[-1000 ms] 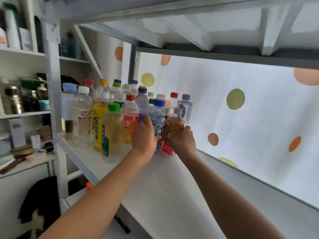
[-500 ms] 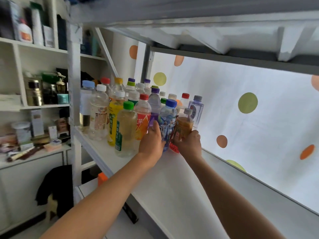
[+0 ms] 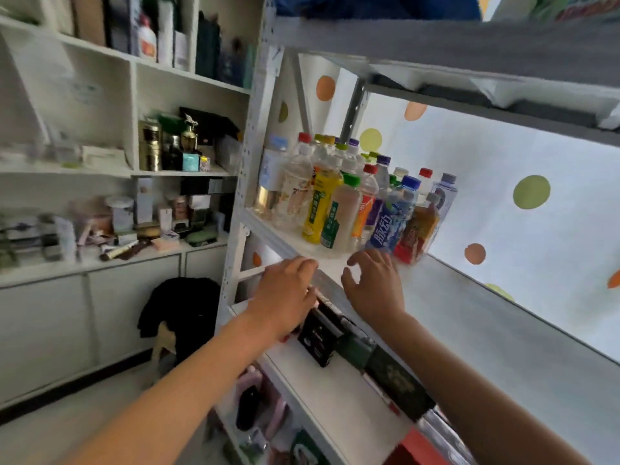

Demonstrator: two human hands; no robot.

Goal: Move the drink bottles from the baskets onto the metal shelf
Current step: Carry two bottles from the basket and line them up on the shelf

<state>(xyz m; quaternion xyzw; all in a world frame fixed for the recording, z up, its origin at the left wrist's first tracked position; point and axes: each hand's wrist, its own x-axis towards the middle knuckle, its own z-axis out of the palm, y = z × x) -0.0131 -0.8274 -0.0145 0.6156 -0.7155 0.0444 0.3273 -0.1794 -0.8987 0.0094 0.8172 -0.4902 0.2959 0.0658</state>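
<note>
hovering at the front edge of the metal shelf [image 3: 469, 317], your two hands hold nothing. your left hand [image 3: 288, 293] sits in front of the shelf edge, back facing up, fingers bent loosely at the knuckles and apart from any bottle. your right hand [image 3: 374, 285] is over the shelf board, fingers spread and gently arched, thumb out to the side, just short of the nearest bottles.

the drink bottles [image 3: 339, 199] stand upright in a tight cluster at the shelf's left end, against the white upright post [image 3: 250, 169]. nearest your right hand are the blue-capped bottle [image 3: 391, 219] and the brown tea bottle [image 3: 417, 229] with a red base label, side by side. beside them stand a green-capped pale bottle [image 3: 340, 219] and a yellow bottle [image 3: 318, 209].

on the shelf level below lie dark boxes [image 3: 322, 333]. behind hangs a white spotted curtain [image 3: 523, 203].
</note>
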